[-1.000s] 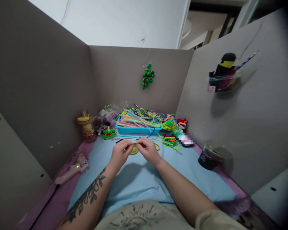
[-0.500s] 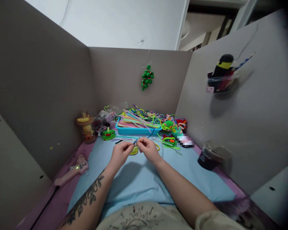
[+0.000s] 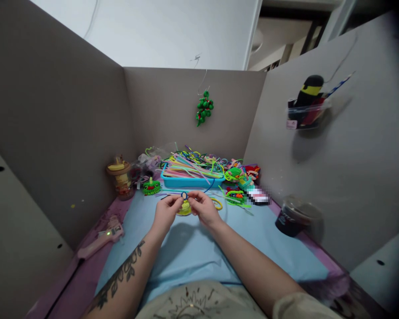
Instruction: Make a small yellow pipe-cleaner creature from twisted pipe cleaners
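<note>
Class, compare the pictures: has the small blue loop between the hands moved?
Yes. The blue loop has come up slightly, now showing above the fingertips, a little nearer the blue tray behind it.

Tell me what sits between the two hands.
In the head view, a small blue ring atop a yellow-green lump, pinched between left hand and right hand.
</note>
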A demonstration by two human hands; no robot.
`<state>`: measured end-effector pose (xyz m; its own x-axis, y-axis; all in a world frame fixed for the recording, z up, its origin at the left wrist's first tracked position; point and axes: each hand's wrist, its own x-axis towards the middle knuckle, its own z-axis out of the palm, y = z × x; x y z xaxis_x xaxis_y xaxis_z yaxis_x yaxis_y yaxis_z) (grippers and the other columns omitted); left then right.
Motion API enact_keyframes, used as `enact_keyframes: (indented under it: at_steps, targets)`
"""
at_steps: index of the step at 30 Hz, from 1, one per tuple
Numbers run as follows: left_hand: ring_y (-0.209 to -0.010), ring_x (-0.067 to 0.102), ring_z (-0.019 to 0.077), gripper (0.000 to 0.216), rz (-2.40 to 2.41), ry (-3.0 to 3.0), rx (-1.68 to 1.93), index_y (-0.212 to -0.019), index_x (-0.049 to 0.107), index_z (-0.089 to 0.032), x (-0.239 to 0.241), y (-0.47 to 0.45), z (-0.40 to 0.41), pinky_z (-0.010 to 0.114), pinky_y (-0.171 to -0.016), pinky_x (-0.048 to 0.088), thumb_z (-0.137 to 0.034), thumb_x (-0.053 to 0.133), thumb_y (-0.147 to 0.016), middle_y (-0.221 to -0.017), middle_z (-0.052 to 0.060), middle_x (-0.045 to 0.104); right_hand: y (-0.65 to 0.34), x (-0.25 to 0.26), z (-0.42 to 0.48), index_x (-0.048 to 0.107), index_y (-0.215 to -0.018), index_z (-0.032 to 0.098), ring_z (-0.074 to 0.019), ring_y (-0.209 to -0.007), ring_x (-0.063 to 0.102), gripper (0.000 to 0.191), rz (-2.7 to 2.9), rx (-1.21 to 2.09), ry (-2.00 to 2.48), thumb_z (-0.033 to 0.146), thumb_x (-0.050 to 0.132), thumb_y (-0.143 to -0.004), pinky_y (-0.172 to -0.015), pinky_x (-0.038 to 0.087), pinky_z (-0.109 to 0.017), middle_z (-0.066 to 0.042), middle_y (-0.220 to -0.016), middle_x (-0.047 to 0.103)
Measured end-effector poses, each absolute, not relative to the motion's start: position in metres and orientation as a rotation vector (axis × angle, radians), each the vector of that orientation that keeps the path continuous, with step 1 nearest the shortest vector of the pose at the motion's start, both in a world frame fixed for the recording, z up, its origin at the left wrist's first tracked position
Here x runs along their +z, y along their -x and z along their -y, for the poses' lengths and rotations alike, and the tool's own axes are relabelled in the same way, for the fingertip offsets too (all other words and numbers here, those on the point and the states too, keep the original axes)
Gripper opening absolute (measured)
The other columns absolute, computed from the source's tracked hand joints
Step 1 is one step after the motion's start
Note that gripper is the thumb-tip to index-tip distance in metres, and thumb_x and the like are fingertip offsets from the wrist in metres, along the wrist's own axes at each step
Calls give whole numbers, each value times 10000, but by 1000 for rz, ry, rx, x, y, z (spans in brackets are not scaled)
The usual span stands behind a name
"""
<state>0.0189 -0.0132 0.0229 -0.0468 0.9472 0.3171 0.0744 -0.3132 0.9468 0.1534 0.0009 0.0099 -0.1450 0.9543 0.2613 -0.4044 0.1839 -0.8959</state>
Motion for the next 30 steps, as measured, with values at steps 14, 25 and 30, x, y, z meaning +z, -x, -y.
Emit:
enact_keyframes:
  at_steps: [14, 25, 30]
  targets:
    - [-773, 621, 202, 346, -1387, -1693, 1432, -902, 677, -132, 8, 1, -17, 312, -695, 487, -415, 533, -764, -852, 85, 689, -185, 2, -33, 567, -677, 168, -69, -436, 406, 291, 1333, 1039, 1034, 405, 714, -593, -382, 323, -196, 47, -533, 506]
    - [-1189, 415, 296, 799, -1510, -2478, 900, -1295, 402, -196, -28, -3, -32, 437, -977, 332, -363, 727, -585, -1262, 138, 484, -188, -26, -56, 542, -711, 168, -83, -514, 450, 223, 1664, 922, 1070, 317, 677, -614, -483, 368, -199, 49, -585, 516]
    - [-1142, 469, 302, 848, -1450, -2470, 932, -1313, 366, -158, -37, -4, -39, 434, -952, 358, -354, 732, -574, -1229, 165, 512, -190, -26, -58, 571, -697, 160, -87, -521, 456, 183, 1772, 984, 1024, 290, 677, -624, -503, 354, -207, 46, -571, 523]
